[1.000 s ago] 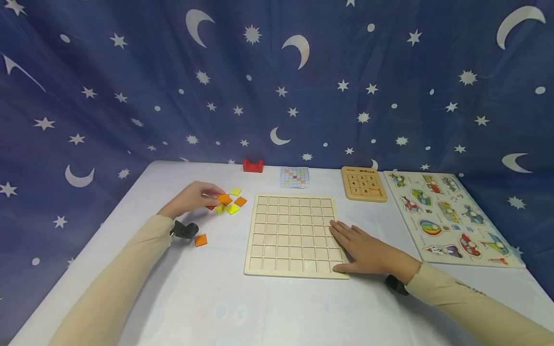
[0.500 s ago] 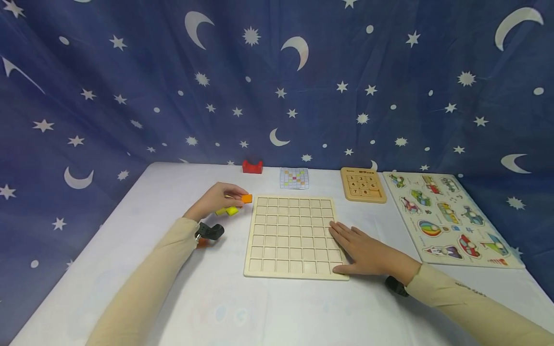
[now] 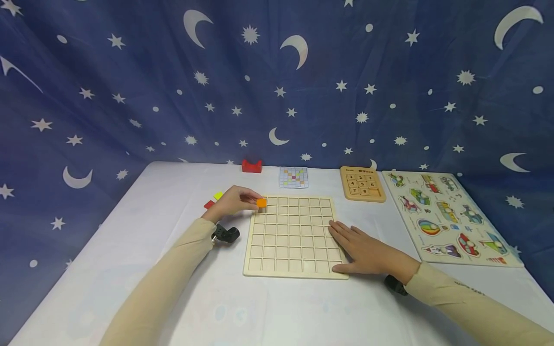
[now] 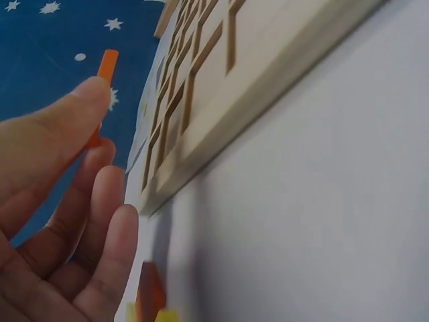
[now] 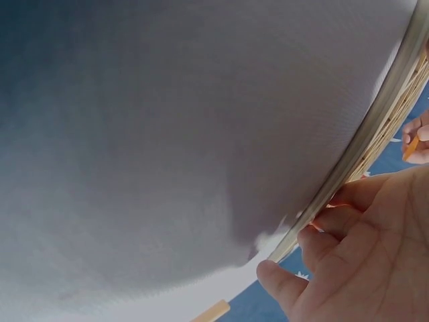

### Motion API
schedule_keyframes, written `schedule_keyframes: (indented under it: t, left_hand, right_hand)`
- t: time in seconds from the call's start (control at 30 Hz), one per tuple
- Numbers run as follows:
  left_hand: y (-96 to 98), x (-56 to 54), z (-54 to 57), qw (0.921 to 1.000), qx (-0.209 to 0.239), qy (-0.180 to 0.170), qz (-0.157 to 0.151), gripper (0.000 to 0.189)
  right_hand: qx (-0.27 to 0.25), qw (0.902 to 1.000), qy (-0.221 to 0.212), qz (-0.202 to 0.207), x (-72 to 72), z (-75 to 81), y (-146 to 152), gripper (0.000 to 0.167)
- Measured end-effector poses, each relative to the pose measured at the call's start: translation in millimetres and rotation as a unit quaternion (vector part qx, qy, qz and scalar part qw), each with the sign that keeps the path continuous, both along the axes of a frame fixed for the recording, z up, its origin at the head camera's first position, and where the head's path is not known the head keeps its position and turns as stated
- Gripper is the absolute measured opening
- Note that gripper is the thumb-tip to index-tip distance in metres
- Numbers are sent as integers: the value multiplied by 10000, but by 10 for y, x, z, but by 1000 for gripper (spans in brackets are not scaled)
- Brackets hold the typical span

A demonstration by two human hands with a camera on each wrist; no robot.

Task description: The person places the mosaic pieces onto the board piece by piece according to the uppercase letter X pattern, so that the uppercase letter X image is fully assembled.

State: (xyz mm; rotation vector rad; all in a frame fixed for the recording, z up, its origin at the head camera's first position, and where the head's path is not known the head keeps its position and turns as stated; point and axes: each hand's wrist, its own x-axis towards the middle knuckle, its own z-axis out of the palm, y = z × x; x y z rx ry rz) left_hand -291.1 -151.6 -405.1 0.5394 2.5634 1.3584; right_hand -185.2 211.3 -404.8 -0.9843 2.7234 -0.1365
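An orange square tile (image 3: pixel 261 203) is pinched between the thumb and fingers of my left hand (image 3: pixel 235 201), over the far left corner of a pale wooden grid board (image 3: pixel 294 240). The left wrist view shows the tile (image 4: pixel 107 65) edge-on, above the board's rim (image 4: pixel 221 147). My right hand (image 3: pixel 361 250) rests flat with spread fingers on the board's right edge; the right wrist view has its fingers (image 5: pixel 322 245) along that edge. Beside my left wrist lie a red tile (image 3: pixel 209 204) and a yellow tile (image 3: pixel 218 195); other tiles there are hidden by the hand and arm.
Behind the board lie a printed pattern card (image 3: pixel 294 178) and a red block with a notched top (image 3: pixel 252 166). A wooden number puzzle (image 3: pixel 362 184) and a large picture puzzle board (image 3: pixel 450 221) are on the right. A starry blue curtain (image 3: pixel 277 81) hangs at the back.
My left hand has moved right from the loose tiles to the board's far left corner, carrying the orange tile. My right hand has stayed on the board's right edge.
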Motion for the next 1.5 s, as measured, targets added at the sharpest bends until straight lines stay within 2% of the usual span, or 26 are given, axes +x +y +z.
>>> schedule_keyframes:
  t: [0.33, 0.73, 1.1, 1.5]
  left_hand:
    - [151, -37, -63, 9997, -206, -156, -36, 31]
    - [289, -45, -12, 9981, -532, -307, 33, 28]
    - [374, -77, -27, 9939, -1046, -247, 235, 27]
    - [413, -22, 43, 9927, -1071, -402, 378, 28]
  right_hand:
    - [30, 10000, 59, 38, -21, -30, 6, 100]
    - [17, 9999, 89, 53, -23, -51, 15, 101]
    - [34, 10000, -3, -38, -15, -27, 3, 102]
    - [25, 10000, -14, -51, -21, -36, 9, 101]
